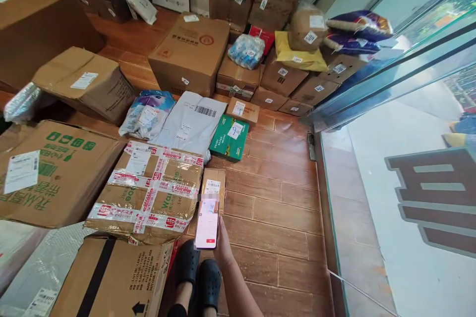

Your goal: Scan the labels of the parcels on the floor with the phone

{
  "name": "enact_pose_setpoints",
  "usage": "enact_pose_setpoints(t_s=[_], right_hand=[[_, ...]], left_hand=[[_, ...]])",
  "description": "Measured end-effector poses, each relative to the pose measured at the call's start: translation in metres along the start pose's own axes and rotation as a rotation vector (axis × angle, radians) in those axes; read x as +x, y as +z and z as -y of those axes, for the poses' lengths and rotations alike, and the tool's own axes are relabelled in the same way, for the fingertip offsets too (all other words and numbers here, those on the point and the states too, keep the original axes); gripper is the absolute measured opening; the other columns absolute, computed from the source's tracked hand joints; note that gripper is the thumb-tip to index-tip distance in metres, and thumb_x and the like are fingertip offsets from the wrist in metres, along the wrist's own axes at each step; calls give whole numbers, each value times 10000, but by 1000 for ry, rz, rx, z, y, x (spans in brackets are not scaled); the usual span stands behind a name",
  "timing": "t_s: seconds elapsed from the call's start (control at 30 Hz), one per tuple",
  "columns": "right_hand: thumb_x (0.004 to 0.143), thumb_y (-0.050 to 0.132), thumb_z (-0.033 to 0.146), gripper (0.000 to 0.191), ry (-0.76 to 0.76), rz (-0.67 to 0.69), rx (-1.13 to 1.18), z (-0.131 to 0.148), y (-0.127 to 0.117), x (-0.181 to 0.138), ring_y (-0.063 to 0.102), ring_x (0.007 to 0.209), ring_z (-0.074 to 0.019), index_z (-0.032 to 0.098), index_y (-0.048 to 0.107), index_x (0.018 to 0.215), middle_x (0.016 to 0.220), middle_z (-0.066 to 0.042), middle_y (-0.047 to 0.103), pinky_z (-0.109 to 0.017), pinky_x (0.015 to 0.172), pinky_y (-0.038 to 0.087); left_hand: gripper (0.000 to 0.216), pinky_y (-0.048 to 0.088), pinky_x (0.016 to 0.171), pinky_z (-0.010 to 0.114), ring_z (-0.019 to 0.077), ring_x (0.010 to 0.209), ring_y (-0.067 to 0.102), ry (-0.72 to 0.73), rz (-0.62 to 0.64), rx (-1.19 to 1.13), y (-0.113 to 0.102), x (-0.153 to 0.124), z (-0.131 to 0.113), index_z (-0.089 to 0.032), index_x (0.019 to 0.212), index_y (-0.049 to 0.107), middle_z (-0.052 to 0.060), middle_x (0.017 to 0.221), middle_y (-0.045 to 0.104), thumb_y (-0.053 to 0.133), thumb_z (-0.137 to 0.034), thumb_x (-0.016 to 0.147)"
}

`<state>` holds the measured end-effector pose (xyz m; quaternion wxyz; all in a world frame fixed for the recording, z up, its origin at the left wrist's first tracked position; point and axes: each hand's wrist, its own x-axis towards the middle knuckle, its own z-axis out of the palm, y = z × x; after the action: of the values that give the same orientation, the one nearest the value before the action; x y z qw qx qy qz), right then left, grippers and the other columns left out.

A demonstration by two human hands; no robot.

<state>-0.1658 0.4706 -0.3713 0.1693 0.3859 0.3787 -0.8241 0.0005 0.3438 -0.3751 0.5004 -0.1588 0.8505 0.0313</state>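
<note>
The right hand [223, 245] holds a phone [207, 223] upright, fingers closed around its right edge; the screen glows white with a red band at the top and a red button at the bottom, its text too small to read. The phone hangs just above a small narrow carton [214, 185] on the wooden floor [275, 218], whose white shipping label sits right behind the phone's top edge. The left hand is out of view.

Just left of the small carton lies a crumpled box [148, 190] strapped with red-and-white tape printed "sto"; broken letters, perhaps "Wa" and "oe", show between the strips. Further left, a large carton [55, 173] carries green characters, a row of green icons and a white label. Beyond, a grey mailer bag [191, 121] shows a barcode, and a green box [229, 137] has a handwritten blue mark on its label, possibly a 9. A carton [111, 280] at the bottom edge bears a black arrow and fine print, cut off by the frame. 2 black shoes [199, 277] show below the phone.
</note>
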Motion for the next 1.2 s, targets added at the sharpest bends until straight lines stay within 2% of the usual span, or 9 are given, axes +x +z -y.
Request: enact_pose_setpoints(t_s=[0.03,0.07,0.13,0.27,0.63,0.77,0.87,1.0,1.2], right_hand=[[645,738,743,648,1,5,6,1,0,3,646,1164,-299,208,745,1009,1127,-86,766,-451,1083,447],[658,732,739,641,3,10,11,2,0,6,644,1175,-295,213,744,1024,1144,-82,763,-446,1086,447],[682,714,738,635,11,20,25,4,0,9,648,1177,-288,222,741,1051,1175,-74,756,-438,1076,460],[688,726,719,642,25,23,52,7,-2,14,640,1203,-284,219,725,1090,1207,-70,746,-433,1084,458],[625,757,739,693,46,16,79,19,4,15,612,1252,-307,209,738,1072,1221,-80,743,-451,1118,429],[612,760,745,695,57,14,86,21,3,13,627,1235,-308,219,743,1066,1212,-71,749,-451,1113,436],[621,761,738,699,63,12,80,23,2,12,641,1212,-313,217,738,1086,1221,-77,745,-465,1104,443],[634,747,744,697,66,26,58,27,4,11,637,1217,-310,211,737,1084,1228,-87,740,-463,1106,440],[658,780,655,580,49,53,32,36,12,3,649,1189,-278,248,720,1067,1189,-42,753,-423,1075,464]], left_hand=[[645,571,865,590,386,1241,574,-21,-10,-37,0,27,-15,-322,1466,419,88,1279,625,320,-612,898],[697,536,883,569,431,1245,544,-24,-16,-60,0,50,-28,-222,1468,430,61,1313,588,153,-559,925],[644,587,893,543,400,1251,553,-39,-29,-114,1,82,-45,-268,1466,423,66,1394,560,337,-595,918],[679,598,849,522,422,1262,541,-53,-48,-208,10,99,-52,-238,1449,461,56,1402,556,185,-582,933],[703,566,642,469,530,1248,511,-55,-109,-332,20,87,-57,-290,1442,458,90,1484,504,285,-649,864],[852,358,566,414,603,1192,453,-64,-104,-337,8,88,-57,-258,1362,542,104,1537,389,19,-635,806],[893,345,581,406,575,1218,450,-48,-100,-328,-1,82,-57,-216,1344,563,100,1535,381,-48,-580,802],[705,555,764,482,479,1280,501,-8,-103,-292,-12,59,-58,-232,1424,496,57,1475,497,143,-567,914],[590,558,938,505,356,1259,545,-38,-79,-214,-30,15,-42,-200,1406,495,75,1412,536,291,-534,965]])
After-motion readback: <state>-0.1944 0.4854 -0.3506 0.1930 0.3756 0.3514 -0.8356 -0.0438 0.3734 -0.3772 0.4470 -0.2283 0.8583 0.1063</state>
